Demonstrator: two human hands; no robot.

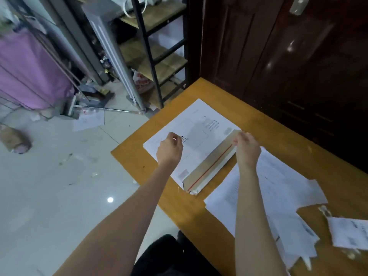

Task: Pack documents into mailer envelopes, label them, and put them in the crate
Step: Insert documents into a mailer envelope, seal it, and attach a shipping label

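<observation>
Envelope: a white mailer envelope [196, 140] lies flat on the tabletop [264, 124], set at a slant to the edges, its far corner pointing at the dark door.
Flap: the brown flap [211, 164] along the envelope's right side stands folded up, with a red strip running down its length; its near end looks torn and ragged.
Left hand: the left hand [169, 149] hovers or rests over the envelope's left half, fingers curled in; whether it pinches anything I cannot tell.
Right hand: the right hand [247, 150] is at the far end of the flap, fingers bent and pinching the flap's top edge.
Papers: a loose spread of printed sheets [274, 196] lies just right of the envelope, under the right forearm, reaching toward the near right of the tabletop.
Torn piece: a ragged white scrap with print [350, 234] lies at the right border, near the sheets.
Tabletop edges: the left edge runs close by the envelope's near corner; the envelope's left corner sits just inside that edge. The far corner of the tabletop meets the dark wooden door [288, 56].
Open room: bare wood shows between the envelope and the door, and along the near left edge by the forearm.
Floor: pale tiles [49, 196] lie left of the tabletop, with a sheet of paper [88, 120] on them.
Shelf: a black-framed shelf [155, 50] stands past the far left corner.
</observation>
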